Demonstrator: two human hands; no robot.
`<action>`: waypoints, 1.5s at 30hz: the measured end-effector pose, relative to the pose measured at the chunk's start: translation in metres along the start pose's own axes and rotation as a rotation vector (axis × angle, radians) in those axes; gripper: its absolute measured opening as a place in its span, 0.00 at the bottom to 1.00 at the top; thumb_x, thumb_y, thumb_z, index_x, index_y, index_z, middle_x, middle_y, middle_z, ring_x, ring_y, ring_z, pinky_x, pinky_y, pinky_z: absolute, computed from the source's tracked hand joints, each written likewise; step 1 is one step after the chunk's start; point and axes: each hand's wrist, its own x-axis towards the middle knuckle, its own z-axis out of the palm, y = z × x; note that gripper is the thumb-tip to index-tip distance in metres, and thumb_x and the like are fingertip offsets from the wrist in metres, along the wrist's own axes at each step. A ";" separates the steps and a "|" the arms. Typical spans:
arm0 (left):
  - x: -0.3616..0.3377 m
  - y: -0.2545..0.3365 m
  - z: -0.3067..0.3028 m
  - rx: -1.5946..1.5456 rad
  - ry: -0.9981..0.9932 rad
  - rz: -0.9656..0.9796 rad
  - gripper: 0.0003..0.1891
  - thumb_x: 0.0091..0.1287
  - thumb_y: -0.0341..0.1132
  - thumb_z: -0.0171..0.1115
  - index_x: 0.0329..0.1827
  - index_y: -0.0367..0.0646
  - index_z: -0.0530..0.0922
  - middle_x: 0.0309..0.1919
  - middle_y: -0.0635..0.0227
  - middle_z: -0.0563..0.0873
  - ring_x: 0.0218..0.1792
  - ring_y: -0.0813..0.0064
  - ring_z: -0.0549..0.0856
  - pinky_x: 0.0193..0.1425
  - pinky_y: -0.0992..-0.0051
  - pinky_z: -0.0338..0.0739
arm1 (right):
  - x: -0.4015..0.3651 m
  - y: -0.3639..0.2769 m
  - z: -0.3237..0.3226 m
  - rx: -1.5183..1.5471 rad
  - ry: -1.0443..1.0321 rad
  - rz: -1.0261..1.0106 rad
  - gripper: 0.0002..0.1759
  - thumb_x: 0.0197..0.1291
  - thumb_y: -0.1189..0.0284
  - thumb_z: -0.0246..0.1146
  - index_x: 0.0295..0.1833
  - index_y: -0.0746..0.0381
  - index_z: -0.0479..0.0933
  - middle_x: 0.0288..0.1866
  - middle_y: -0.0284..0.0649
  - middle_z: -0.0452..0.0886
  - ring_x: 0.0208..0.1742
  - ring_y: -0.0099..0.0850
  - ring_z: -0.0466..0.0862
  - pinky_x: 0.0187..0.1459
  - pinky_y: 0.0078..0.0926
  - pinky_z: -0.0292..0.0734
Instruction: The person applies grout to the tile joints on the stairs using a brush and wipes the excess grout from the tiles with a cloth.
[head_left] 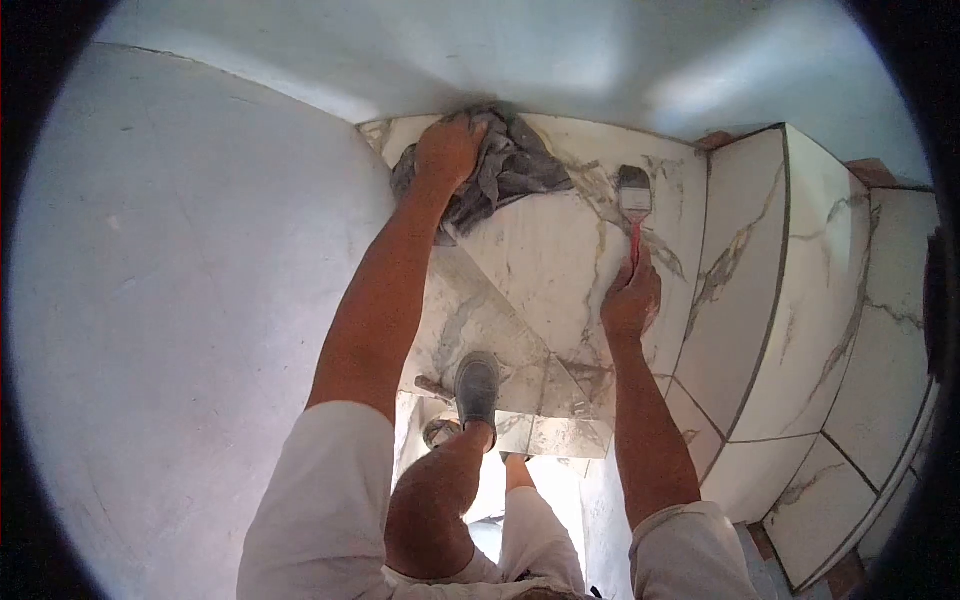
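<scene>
A crumpled dark grey cloth (515, 165) lies on the marble-patterned tile (540, 250), up against the wall at the back. My left hand (450, 150) presses down on the cloth, fingers closed into its folds. In my right hand (632, 300) is a paintbrush (637, 200) with a red handle, pale ferrule and dark bristles. The fingers wrap round its handle, and the bristles point away from me over the tile.
Tiled steps with dark joints (755, 260) rise on the right. A pale wall (180, 300) stands at the left. My shoe (477, 385) is on the lower tile, beside a small brown piece (433, 387). Below the tile edge sits a round container (441, 432).
</scene>
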 end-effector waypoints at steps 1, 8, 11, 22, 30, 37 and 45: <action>-0.011 -0.003 0.000 -0.026 0.005 0.034 0.26 0.70 0.50 0.45 0.56 0.33 0.71 0.48 0.45 0.78 0.50 0.47 0.77 0.55 0.54 0.70 | 0.002 -0.001 0.001 0.017 0.016 -0.009 0.22 0.66 0.66 0.52 0.63 0.62 0.66 0.40 0.49 0.78 0.41 0.47 0.77 0.45 0.43 0.71; -0.070 -0.021 0.048 0.171 0.226 0.212 0.25 0.69 0.47 0.49 0.54 0.30 0.72 0.53 0.45 0.77 0.57 0.51 0.75 0.66 0.58 0.63 | 0.001 0.002 0.006 0.014 0.015 0.016 0.22 0.65 0.67 0.53 0.62 0.62 0.66 0.38 0.49 0.77 0.40 0.47 0.76 0.42 0.44 0.71; -0.002 0.011 -0.010 0.096 0.042 0.012 0.25 0.71 0.48 0.46 0.57 0.33 0.70 0.51 0.43 0.77 0.52 0.47 0.77 0.59 0.55 0.69 | 0.002 0.000 0.002 0.025 0.001 0.025 0.21 0.65 0.68 0.54 0.63 0.60 0.66 0.38 0.49 0.77 0.39 0.47 0.75 0.41 0.44 0.71; -0.023 -0.008 0.024 0.107 0.263 0.163 0.23 0.68 0.48 0.50 0.51 0.32 0.74 0.43 0.47 0.81 0.47 0.48 0.79 0.57 0.58 0.71 | -0.001 0.002 0.006 -0.002 0.041 -0.027 0.21 0.64 0.68 0.54 0.62 0.63 0.66 0.36 0.49 0.77 0.37 0.47 0.75 0.40 0.43 0.71; -0.070 -0.016 0.029 0.047 0.249 0.195 0.23 0.69 0.47 0.50 0.50 0.33 0.76 0.46 0.49 0.81 0.51 0.52 0.78 0.58 0.58 0.71 | 0.001 0.007 0.012 0.037 0.061 -0.034 0.22 0.63 0.67 0.55 0.62 0.63 0.66 0.35 0.47 0.76 0.38 0.46 0.75 0.40 0.44 0.71; 0.023 -0.016 0.021 0.071 0.247 0.203 0.23 0.69 0.48 0.48 0.49 0.34 0.75 0.42 0.46 0.81 0.46 0.48 0.79 0.54 0.57 0.72 | 0.003 -0.002 0.004 0.023 -0.015 0.021 0.22 0.65 0.69 0.52 0.63 0.62 0.65 0.42 0.50 0.77 0.43 0.48 0.75 0.44 0.44 0.71; -0.088 -0.023 0.036 0.019 0.094 0.185 0.26 0.69 0.48 0.49 0.61 0.35 0.68 0.56 0.46 0.75 0.57 0.49 0.74 0.62 0.58 0.68 | 0.003 -0.001 0.008 -0.005 0.051 -0.025 0.22 0.64 0.68 0.54 0.62 0.62 0.66 0.36 0.46 0.76 0.37 0.45 0.75 0.39 0.43 0.71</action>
